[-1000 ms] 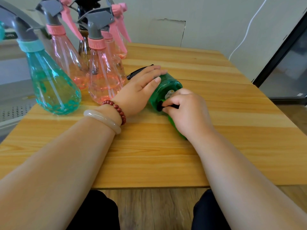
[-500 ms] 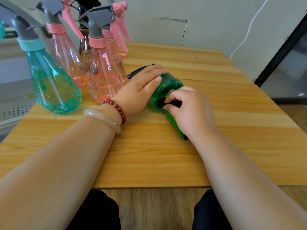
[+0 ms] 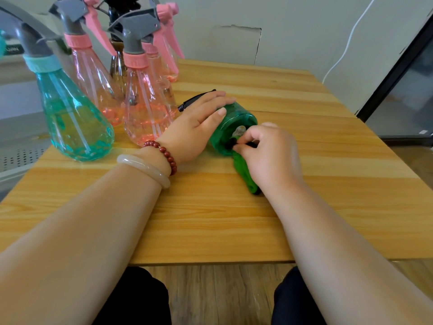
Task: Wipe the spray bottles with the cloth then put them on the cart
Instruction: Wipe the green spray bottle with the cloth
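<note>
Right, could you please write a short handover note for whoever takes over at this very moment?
Left hand presses flat on the green spray bottle, which lies on its side on the table.
Right hand pinches the green cloth against that bottle's base.
Done: nothing visibly put away; no cart in view.
Left: finish wiping this bottle, then wipe the teal bottle, pink bottles and brown bottle standing upright at the left, and move all to the cart.

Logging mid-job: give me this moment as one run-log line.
step: wiping | green spray bottle: on its side on table | left hand: rests on it | right hand: holds green cloth at its base
</note>
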### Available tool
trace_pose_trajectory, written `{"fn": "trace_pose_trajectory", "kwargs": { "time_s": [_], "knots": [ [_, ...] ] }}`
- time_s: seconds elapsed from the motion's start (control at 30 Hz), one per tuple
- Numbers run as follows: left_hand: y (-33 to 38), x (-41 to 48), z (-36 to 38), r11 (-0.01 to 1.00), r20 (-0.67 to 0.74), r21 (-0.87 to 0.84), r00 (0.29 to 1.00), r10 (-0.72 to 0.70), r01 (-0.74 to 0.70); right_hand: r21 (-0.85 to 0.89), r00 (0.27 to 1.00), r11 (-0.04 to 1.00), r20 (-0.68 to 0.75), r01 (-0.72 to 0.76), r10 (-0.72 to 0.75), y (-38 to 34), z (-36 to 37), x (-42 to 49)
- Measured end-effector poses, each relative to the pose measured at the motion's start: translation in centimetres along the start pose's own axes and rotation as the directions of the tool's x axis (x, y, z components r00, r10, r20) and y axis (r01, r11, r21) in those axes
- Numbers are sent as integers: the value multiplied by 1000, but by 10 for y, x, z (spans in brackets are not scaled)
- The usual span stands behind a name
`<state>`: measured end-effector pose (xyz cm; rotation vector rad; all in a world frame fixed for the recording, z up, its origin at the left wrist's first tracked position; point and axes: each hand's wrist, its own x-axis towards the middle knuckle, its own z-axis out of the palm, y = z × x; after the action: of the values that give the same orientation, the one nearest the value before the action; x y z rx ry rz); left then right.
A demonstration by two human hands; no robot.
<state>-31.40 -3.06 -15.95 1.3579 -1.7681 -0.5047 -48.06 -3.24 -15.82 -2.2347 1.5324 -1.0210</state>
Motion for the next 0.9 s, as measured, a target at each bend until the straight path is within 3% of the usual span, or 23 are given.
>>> {"fn": "trace_pose_trajectory", "kwargs": {
  "time_s": [0.13, 0.37, 0.6, 0.73, 0.8, 0.9],
  "knots": [
    [-1, 2, 0, 1000, -3, 0, 1000, -11, 11, -26, 988, 991, -83, -130, 127, 8, -4, 6],
    [-2, 2, 0, 1000, -2, 14, 1000, 0, 0, 37, 986, 994, 130, 99, -103, -5, 0, -2],
    [-1, 1, -1, 1000, -7, -3, 1000, 7, -7, -118, 998, 991, -17, -58, 56, 8, -3, 5],
    [-1, 1, 0, 1000, -6, 6, 1000, 16, -16, 18, 979, 984, 106, 175, -176, 2, 5, -1],
    [-2, 2, 0, 1000, -5, 4, 1000, 21, -21, 132, 957, 949, 15, 285, -290, 0, 7, -4],
    [-3, 3, -1, 1000, -6, -2, 1000, 20, -20, 155, 919, 927, -261, 341, -294, 0, 6, -2]
  ]
}}
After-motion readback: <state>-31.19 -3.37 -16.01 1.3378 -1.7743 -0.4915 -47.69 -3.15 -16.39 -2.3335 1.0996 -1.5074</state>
